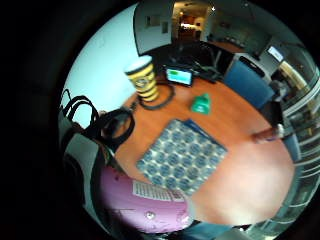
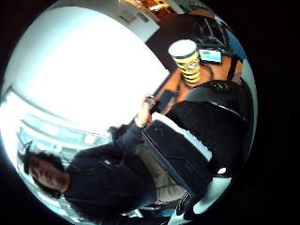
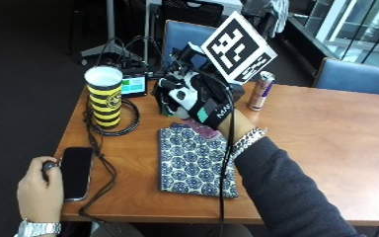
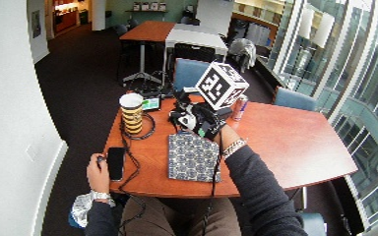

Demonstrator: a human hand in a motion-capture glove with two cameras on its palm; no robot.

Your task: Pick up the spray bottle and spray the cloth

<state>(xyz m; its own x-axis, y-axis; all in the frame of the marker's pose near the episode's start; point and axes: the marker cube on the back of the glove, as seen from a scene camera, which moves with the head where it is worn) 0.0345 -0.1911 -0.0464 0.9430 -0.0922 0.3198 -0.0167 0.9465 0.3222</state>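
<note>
A blue patterned cloth lies flat on the wooden table, also shown in the palm view as the cloth. My gloved right hand hovers just above the cloth's far edge. Its fingers are curled round a pink-purple spray bottle, which sits tight against the palm with its white label showing. In the outside view only a sliver of the bottle peeks out below the hand, over the cloth's far edge. The nozzle is hidden.
A yellow-and-black striped cup stands left of the hand inside a coil of cable. Behind it sits a small lit screen. A drink can stands to the right. The bare left hand rests by a black phone.
</note>
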